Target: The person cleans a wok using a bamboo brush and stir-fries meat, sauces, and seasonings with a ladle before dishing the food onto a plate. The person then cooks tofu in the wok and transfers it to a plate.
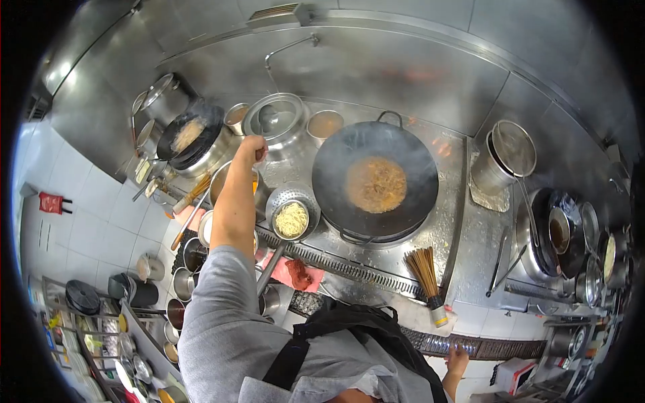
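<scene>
Stainless-steel cooking range [451,181] before you: a round silver metal pot [290,141] stands just ahead and right of your curled left hand [256,147], the nearer one; whether its fingers pinch anything is unclear. Farther right, past a perforated steel bowl [289,191], sits a wide black wok [416,148]. A brown bamboo brush [424,272] slants handle-end toward your right hand [457,361], finger state unclear.

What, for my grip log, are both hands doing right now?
Left hand: closed; whether it holds anything cannot be told.
Right hand: loosely curled; open or closed cannot be told.
</scene>
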